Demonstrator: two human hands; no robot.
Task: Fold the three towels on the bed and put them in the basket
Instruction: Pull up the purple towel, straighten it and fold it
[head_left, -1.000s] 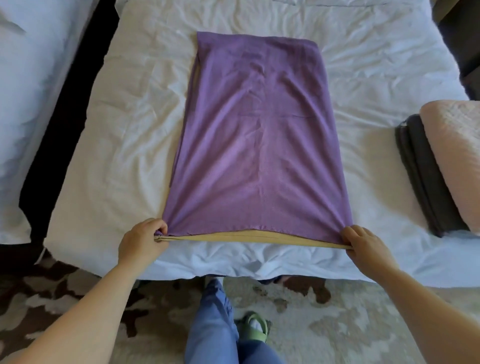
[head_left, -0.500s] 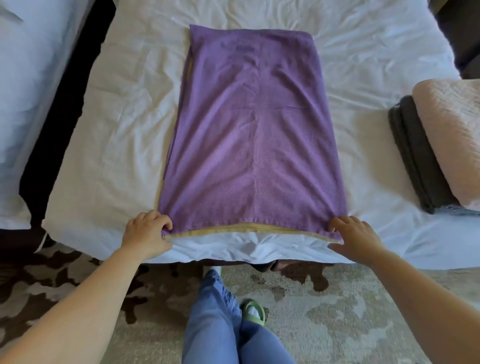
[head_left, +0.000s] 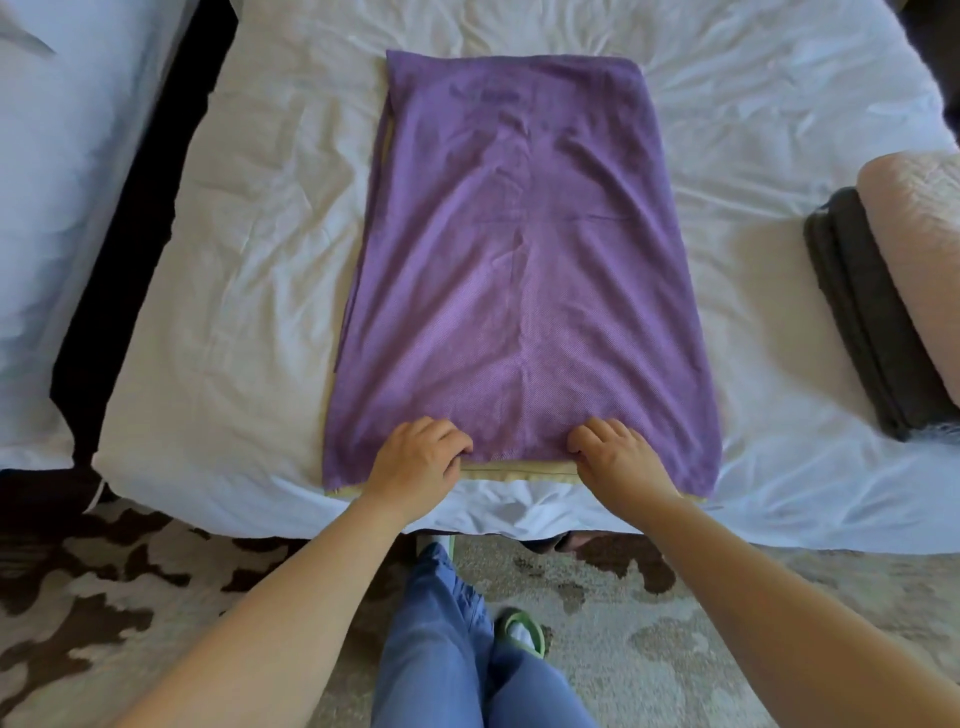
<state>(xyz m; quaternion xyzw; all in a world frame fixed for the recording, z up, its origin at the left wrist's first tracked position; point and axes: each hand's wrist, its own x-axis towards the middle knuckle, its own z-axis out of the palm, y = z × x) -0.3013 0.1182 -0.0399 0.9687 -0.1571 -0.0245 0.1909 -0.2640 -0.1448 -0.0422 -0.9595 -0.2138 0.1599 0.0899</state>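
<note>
Whereas a second ago each hand held an outer corner of the near hem, the left hand (head_left: 415, 465) and the right hand (head_left: 621, 460) now sit close together near the middle of that hem, with only a short stretch of it between them. The purple towel (head_left: 519, 260) itself has not shifted much: it lies flat as a long strip down the centre of the bed (head_left: 249, 260), its far end well up the sheet, and a yellow strip (head_left: 519, 467) of lower layer peeks out along the near edge. Both hands have their fingers (head_left: 447, 439) curled down onto the hem and look to be pinching the cloth, though the thumbs are hidden, so how many layers they hold cannot be told. The move inward suggests the corner alignment is finished and the person is taking a fresh hold, probably to carry the near end up toward the far end for a crosswise fold. A folded grey towel (head_left: 857, 312) and a folded pink towel (head_left: 919, 249) rest stacked at the right edge of the bed, so this seems the last to fold; the basket is out of view.
</note>
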